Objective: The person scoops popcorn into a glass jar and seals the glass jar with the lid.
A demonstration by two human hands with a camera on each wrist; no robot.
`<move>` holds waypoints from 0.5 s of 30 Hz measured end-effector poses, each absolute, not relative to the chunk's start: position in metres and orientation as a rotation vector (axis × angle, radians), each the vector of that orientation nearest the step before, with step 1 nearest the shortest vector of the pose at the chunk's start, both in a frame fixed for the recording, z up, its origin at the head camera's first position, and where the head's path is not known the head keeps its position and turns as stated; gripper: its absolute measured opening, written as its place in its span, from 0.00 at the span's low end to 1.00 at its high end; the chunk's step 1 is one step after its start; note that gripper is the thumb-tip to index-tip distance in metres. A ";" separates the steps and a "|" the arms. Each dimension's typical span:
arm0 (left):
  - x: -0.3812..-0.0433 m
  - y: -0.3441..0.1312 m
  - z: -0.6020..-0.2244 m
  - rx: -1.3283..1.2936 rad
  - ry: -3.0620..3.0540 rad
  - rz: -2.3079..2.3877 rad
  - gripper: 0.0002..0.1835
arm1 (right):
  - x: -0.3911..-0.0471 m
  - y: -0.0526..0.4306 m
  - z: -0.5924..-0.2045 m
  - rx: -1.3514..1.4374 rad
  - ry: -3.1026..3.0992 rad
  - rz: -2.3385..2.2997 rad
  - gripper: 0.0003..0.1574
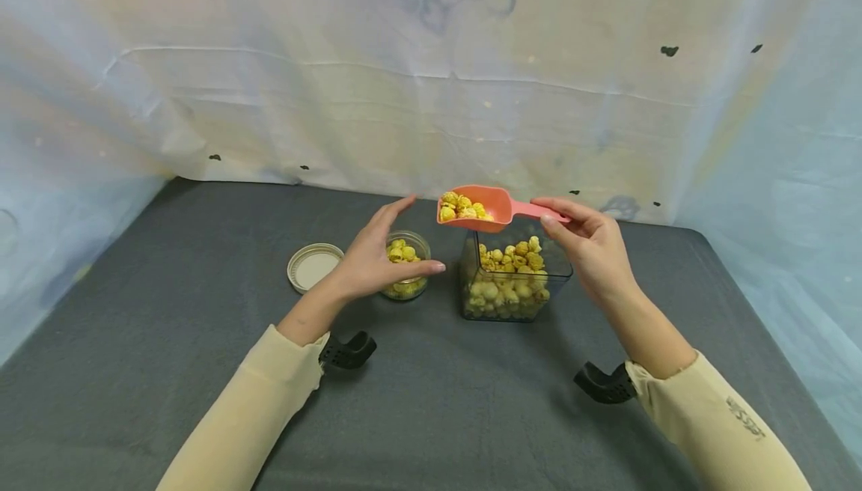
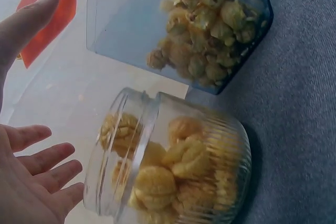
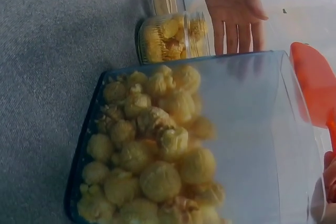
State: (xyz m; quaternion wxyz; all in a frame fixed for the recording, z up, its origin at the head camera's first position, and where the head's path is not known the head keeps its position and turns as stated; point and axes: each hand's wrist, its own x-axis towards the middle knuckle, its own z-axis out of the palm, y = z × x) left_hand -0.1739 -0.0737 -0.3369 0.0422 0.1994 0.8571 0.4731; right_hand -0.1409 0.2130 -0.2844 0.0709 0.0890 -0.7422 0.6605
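My right hand grips the handle of a coral-red scoop that carries several pieces of yellow popcorn. The scoop is held over the back left of a clear square bin, which is partly filled with popcorn. Thumb and fingers spread wide, my left hand hovers by the mouth of a small round glass jar and holds nothing. Popcorn fills much of this ribbed jar, seen close in the left wrist view. From the right wrist, the bin stands in front of the jar.
A round lid with a pale inside lies left of the jar. Everything stands on a dark grey cloth-covered table. Behind and at the sides hangs pale sheeting. A black wrist mount sticks out from the left sleeve.
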 end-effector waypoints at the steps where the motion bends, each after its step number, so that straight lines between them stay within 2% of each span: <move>1: -0.174 -0.075 -0.338 0.607 2.623 1.451 0.55 | -0.141 0.211 -0.284 0.264 -2.246 1.976 0.14; 15: -0.175 -0.089 -0.348 0.599 2.630 1.430 0.58 | -0.146 0.194 -0.281 0.288 -2.498 1.753 0.23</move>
